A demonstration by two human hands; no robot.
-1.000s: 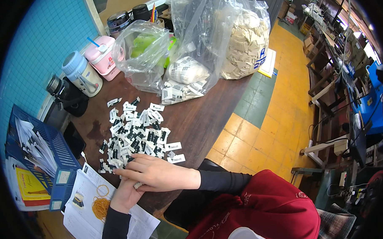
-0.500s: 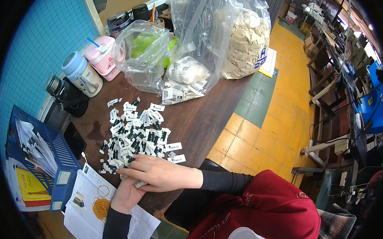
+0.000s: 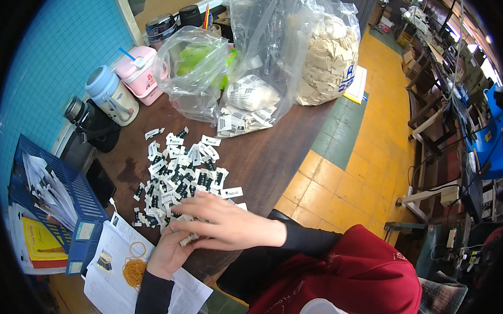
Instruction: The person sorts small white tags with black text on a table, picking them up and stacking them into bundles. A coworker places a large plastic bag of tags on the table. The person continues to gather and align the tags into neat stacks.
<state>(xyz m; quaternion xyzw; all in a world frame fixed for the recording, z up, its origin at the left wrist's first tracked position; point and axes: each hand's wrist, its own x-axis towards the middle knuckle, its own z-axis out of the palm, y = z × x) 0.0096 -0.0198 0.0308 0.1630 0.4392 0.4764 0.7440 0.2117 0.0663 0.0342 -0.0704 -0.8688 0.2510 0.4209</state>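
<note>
The left hand (image 3: 169, 253) pinches a small stack of labels (image 3: 187, 238) at the table's (image 3: 273, 156) near edge, the open right hand (image 3: 223, 224) has spread flatter over it, fingers now reaching toward the scattered label pile (image 3: 177, 179) just beyond.

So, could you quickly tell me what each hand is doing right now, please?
Left hand: closed on a small stack of labels.
Right hand: open, fingers spread, resting over the stack and the left hand.

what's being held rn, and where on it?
Left hand grips a small stack of labels by its near end; right hand covers it, so finger placement cannot be told.
</note>
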